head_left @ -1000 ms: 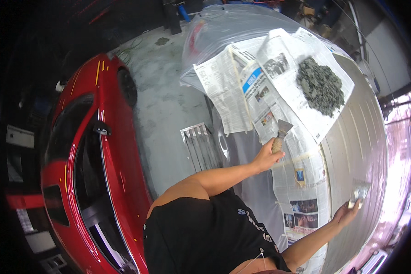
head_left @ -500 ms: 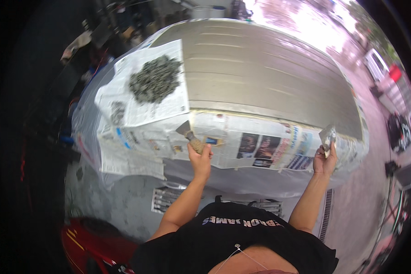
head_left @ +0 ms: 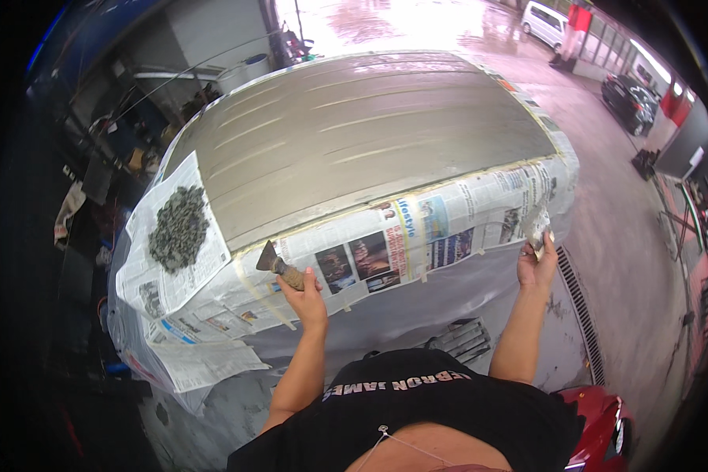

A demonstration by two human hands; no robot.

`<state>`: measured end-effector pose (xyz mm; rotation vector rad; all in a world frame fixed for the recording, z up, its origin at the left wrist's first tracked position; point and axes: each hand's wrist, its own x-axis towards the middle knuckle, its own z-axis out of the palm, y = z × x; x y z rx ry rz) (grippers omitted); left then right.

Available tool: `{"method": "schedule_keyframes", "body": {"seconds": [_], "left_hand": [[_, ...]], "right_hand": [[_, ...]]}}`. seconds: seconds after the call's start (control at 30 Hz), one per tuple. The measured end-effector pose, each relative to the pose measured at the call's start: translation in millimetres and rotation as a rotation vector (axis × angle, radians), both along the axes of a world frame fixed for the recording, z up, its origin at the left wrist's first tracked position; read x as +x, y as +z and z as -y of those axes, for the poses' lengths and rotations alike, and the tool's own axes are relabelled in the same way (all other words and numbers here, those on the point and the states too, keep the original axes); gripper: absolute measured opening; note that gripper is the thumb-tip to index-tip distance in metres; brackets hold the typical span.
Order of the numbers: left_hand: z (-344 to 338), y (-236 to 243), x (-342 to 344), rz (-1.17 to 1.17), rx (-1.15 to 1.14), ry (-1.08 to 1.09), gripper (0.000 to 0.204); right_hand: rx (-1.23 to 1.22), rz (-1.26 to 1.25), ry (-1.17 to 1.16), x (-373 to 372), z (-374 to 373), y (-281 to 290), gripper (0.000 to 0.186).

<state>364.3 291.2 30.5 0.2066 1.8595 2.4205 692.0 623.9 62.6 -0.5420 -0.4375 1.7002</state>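
Observation:
My left hand (head_left: pixel 307 303) is closed around the worn handle of a scraper (head_left: pixel 282 267), whose flared dark blade points up and left at the near edge of a vehicle roof. On the right, my right hand (head_left: pixel 536 271) grips a flat, pale grey-smeared tool (head_left: pixel 540 228); its exact kind is hard to make out. Both tools sit over newspaper masking (head_left: pixel 370 259) taped along the roof's side. The ribbed roof (head_left: pixel 354 134) is dull grey-beige. A heap of dark grey crumbly lumps (head_left: pixel 178 228) lies on a newspaper sheet (head_left: pixel 216 232) at the roof's left end.
Plastic sheeting (head_left: pixel 385 311) drapes the vehicle's side below the paper. A red vehicle (head_left: pixel 594 425) stands behind me at lower right, by a floor grate (head_left: pixel 580 315). Farther off are a black car (head_left: pixel 631 102), a white van (head_left: pixel 544 23) and buckets (head_left: pixel 244 72).
My view has turned, so the roof now slants and the heap appears lower and farther left. Both hands keep their tools. The red vehicle shows at lower right instead of lower left.

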Motion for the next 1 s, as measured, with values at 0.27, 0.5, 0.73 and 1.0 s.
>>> {"method": "schedule_keyframes", "body": {"seconds": [0.27,0.5,0.73,1.0], "left_hand": [[-18,-6,23,0.033,0.015,-0.105,0.029],[-13,-5,34,0.060,-0.053,-0.123,0.032],[-14,-5,42,0.054,-0.064,-0.151,0.030],[-2,-9,46,0.056,-0.109,-0.126,0.026]], "right_hand": [[-0.069,-0.035,-0.086,19,-5,-4,0.019],[-0.061,-0.047,-0.087,27,-5,1,0.023],[-0.094,-0.062,-0.089,39,-7,-11,0.023],[-0.120,-0.038,-0.058,17,-2,-18,0.027]]}}
